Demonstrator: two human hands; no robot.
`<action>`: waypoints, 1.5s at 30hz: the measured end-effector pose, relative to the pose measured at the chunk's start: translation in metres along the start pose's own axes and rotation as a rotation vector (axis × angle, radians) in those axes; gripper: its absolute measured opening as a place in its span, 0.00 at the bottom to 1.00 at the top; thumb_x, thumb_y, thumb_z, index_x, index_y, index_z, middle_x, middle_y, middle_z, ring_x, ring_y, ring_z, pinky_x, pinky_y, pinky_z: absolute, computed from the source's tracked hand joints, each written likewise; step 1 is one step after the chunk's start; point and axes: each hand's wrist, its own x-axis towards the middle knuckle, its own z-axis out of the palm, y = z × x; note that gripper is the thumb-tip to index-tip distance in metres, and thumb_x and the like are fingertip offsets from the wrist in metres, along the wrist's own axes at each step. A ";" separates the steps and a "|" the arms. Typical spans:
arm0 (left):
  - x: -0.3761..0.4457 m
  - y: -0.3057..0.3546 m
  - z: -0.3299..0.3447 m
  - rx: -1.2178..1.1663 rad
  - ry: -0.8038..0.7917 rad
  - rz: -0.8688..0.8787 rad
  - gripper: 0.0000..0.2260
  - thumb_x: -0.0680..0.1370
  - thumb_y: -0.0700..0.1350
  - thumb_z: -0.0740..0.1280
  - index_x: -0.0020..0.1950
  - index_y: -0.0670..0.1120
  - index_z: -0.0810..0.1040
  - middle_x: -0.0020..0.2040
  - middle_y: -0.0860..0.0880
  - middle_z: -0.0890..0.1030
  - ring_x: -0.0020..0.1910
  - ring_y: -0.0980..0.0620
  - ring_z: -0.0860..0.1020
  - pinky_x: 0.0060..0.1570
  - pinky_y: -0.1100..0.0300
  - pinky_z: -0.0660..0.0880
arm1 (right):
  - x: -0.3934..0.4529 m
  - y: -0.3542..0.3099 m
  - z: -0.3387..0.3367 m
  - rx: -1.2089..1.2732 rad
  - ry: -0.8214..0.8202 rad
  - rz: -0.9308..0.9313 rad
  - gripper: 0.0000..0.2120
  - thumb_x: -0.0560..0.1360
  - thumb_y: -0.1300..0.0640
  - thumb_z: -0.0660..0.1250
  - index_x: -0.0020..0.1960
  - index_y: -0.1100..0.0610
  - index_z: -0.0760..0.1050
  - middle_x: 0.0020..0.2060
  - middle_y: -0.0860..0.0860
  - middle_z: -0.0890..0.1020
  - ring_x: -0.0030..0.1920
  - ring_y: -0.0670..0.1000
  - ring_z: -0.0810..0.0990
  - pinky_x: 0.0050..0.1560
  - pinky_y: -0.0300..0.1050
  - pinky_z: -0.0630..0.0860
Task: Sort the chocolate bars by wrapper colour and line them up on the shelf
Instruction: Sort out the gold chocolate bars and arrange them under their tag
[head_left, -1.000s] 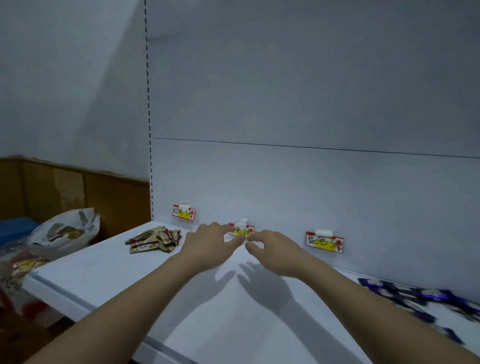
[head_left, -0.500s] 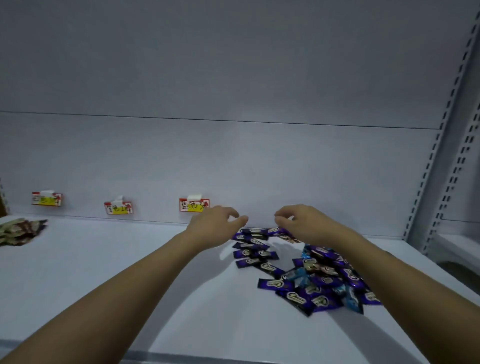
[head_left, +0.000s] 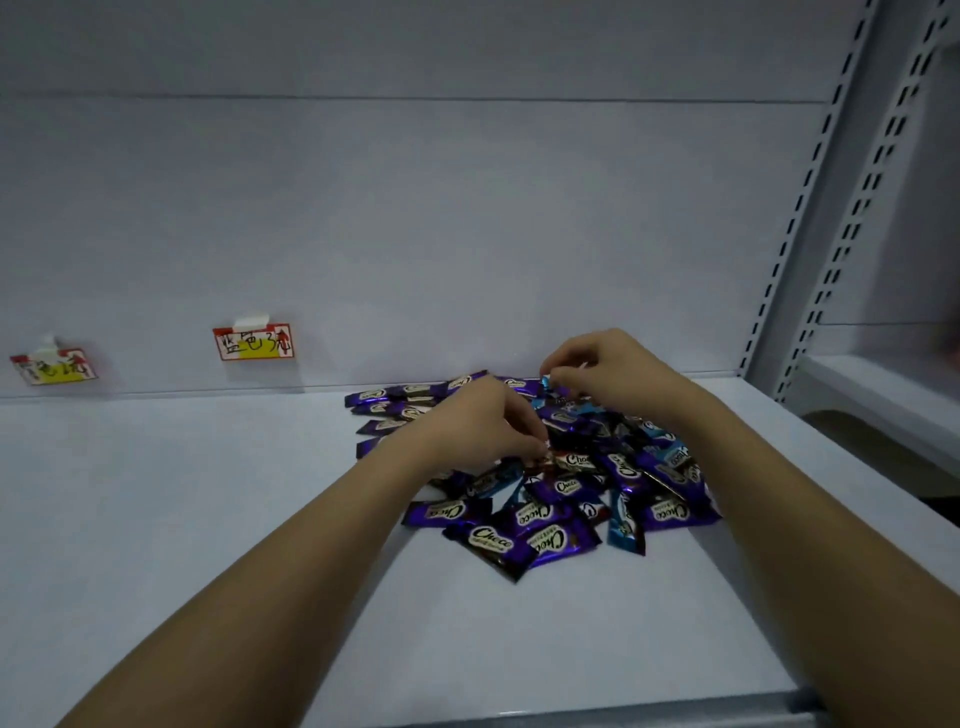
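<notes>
Head view: left hand (head_left: 480, 423) pinches a dark bar (head_left: 545, 460) in the pile (head_left: 550, 499); right hand (head_left: 605, 371) pinches a blue bar (head_left: 551, 383) on the shelf (head_left: 208, 519).

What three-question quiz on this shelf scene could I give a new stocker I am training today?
1. True or false: the chocolate bars are lined up in neat rows.
2. Which wrapper colour dominates the pile: A purple, B red, C green?
3. How many label tags are taped to the back panel?

Key:
1. False; they lie in a loose heap on the shelf.
2. A.
3. Two, the nearer tag and the far-left tag.
</notes>
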 end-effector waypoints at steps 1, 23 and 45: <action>0.000 -0.003 0.004 -0.002 0.003 0.008 0.06 0.74 0.48 0.74 0.50 0.50 0.85 0.43 0.55 0.84 0.37 0.64 0.78 0.35 0.72 0.70 | -0.002 0.004 0.003 -0.002 -0.021 0.001 0.06 0.77 0.59 0.67 0.49 0.53 0.83 0.43 0.47 0.84 0.42 0.44 0.82 0.42 0.38 0.77; -0.004 -0.040 -0.020 -0.565 0.463 -0.297 0.05 0.79 0.37 0.65 0.52 0.42 0.79 0.47 0.41 0.83 0.44 0.46 0.83 0.48 0.52 0.81 | -0.029 -0.004 -0.015 -0.390 -0.542 0.083 0.12 0.70 0.48 0.75 0.53 0.42 0.80 0.51 0.41 0.78 0.50 0.43 0.76 0.50 0.41 0.73; -0.004 -0.045 -0.026 -0.527 0.560 -0.287 0.06 0.79 0.39 0.64 0.51 0.48 0.78 0.39 0.50 0.83 0.32 0.59 0.80 0.36 0.64 0.76 | -0.025 -0.002 -0.007 -0.371 -0.447 0.027 0.12 0.73 0.54 0.73 0.56 0.45 0.81 0.44 0.38 0.78 0.45 0.44 0.77 0.41 0.36 0.70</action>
